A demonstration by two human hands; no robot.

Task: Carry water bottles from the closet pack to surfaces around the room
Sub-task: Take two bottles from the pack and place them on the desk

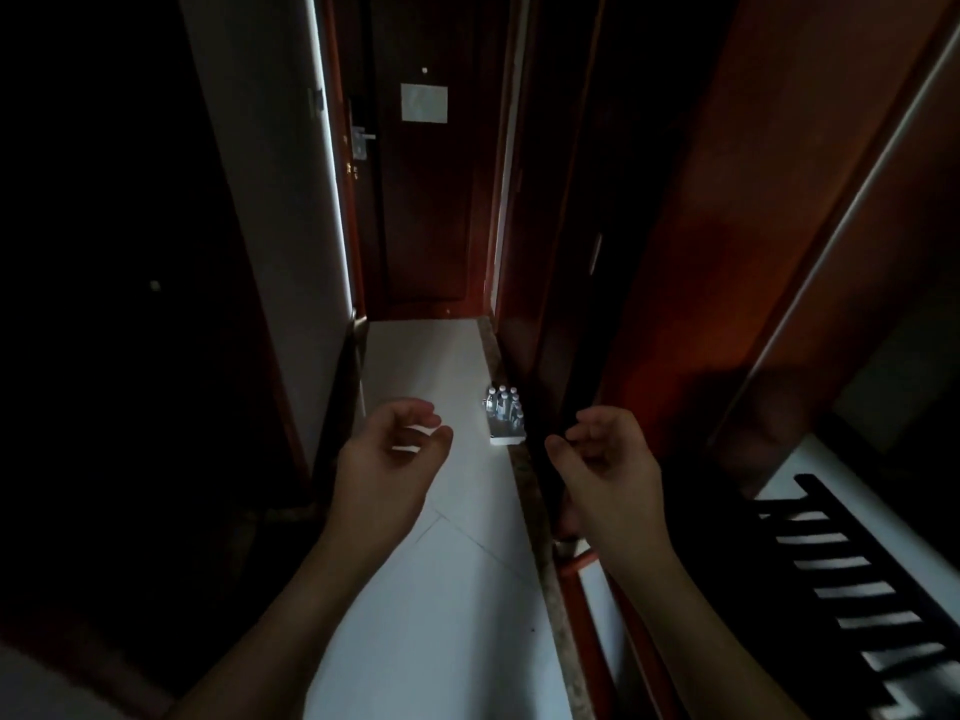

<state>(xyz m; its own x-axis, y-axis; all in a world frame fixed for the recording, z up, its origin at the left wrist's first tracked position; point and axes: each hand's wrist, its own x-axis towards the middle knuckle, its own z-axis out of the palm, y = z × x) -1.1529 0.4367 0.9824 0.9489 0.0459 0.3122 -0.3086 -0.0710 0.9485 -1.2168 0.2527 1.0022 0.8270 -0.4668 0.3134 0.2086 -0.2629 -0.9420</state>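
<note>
View from the head camera down a narrow, dim entry corridor. Both forearms reach forward at mid-frame, apart from each other and touching nothing. The left hand [392, 449] is raised with palm turned inward, fingers loosely curled and empty. The right hand [605, 454] mirrors it, fingers loosely curled, thumb toward the left hand, also empty.

Beyond and between the hands, nearer the right hand, a pack of water bottles [503, 415] stands upright on the white tiled floor [431, 589], its white caps visible; the exact count cannot be told. The pack sits against the speckled stone threshold strip [524, 491] that runs under the right hand along the foot of the dark reddish wooden closet panels [691, 262].

Far ahead of both hands, the corridor ends at a dark wooden door [426, 210] bearing a pale rectangular notice [424, 102] and a metal lever handle [362, 137]. Beside the left hand rises a white wall [275, 200]. Right of the right forearm lies a black slatted rack [857, 579].
</note>
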